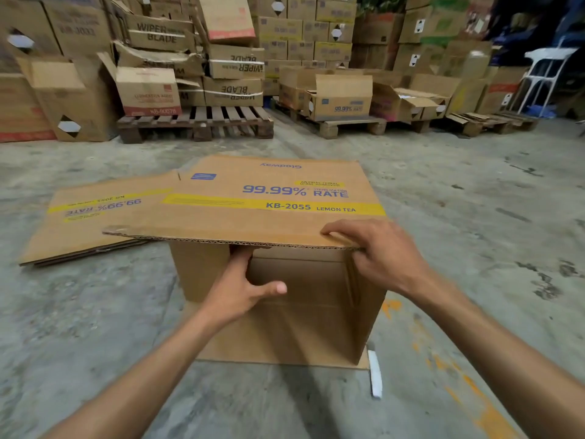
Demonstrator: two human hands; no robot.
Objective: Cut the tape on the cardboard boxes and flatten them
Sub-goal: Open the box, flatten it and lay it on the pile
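Two bare hands worked on a brown cardboard box [278, 312] that sat open on the grey concrete floor [95, 312], close in front of the person. The left hand [243, 289] reached inside the box with its fingers curled up under the big printed panel [269, 201] and its thumb sticking out, while the right hand [380, 255] pinched the near edge of that panel with fingers on top. One flat box [95, 217] lay on the floor just to the left, partly under the panel, and a white strip [375, 375] lay by the box's near right corner.
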